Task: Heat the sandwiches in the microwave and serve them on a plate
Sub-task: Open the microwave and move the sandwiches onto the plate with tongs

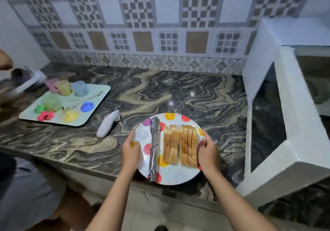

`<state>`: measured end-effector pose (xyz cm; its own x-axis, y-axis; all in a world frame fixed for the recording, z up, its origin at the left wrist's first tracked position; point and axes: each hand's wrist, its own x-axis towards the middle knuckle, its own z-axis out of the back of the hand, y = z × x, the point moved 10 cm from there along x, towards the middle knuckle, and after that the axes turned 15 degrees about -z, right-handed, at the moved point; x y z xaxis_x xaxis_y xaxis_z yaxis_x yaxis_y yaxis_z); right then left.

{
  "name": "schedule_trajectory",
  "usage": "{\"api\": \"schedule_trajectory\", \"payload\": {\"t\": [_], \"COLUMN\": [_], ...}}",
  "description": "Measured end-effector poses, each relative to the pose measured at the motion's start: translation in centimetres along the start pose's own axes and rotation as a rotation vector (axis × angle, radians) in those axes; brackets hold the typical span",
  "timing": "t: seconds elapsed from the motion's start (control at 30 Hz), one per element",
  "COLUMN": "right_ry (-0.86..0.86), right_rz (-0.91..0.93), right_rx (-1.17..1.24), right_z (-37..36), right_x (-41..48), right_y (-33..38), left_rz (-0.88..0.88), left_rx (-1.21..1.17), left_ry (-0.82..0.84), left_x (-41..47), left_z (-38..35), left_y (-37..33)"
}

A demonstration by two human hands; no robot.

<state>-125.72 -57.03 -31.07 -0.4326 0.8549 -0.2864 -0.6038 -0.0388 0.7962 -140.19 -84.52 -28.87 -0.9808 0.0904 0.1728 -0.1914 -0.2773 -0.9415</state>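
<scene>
Presently, head view. Plate (178, 179): spotted, resting at the counter (178, 91) edge, just left of the microwave (289, 141). Left hand (131, 152): closed on the plate's left rim. Right hand (208, 152): closed on the right rim. Sandwiches (180, 145): two rows of slices standing on edge on the plate, beside steel tongs (154, 148). Microwave: door seemingly swung open, though the wide lens makes this uncertain. Progress: sandwiches plated; whether they are already heated cannot be told, so either loading or serving remains.

Patterned tile wall (142, 16), marbled counter (178, 91)
</scene>
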Motion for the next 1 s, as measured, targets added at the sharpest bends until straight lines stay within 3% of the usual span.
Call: {"api": "schedule_trajectory", "payload": {"t": [0.23, 0.53, 1.0], "right_ry": [-0.127, -0.182, -0.263], "right_rz": [-0.146, -0.274, -0.273], "right_rx": [-0.023, -0.081, -0.093], "right_z": [0.8, 2.4, 3.3], "right_x": [3.6, 6.6, 8.0], "right_y": [-0.4, -0.4, 0.6], "left_rz": [-0.091, -0.143, -0.245], "left_rx": [0.079, 0.174, 0.227], "left_ry": [0.302, 0.53, 0.535], "left_x": [6.8, 9.1, 8.7], "left_z": [-6.7, -12.6, -13.6], "left_y": [-0.5, -0.1, -0.5]}}
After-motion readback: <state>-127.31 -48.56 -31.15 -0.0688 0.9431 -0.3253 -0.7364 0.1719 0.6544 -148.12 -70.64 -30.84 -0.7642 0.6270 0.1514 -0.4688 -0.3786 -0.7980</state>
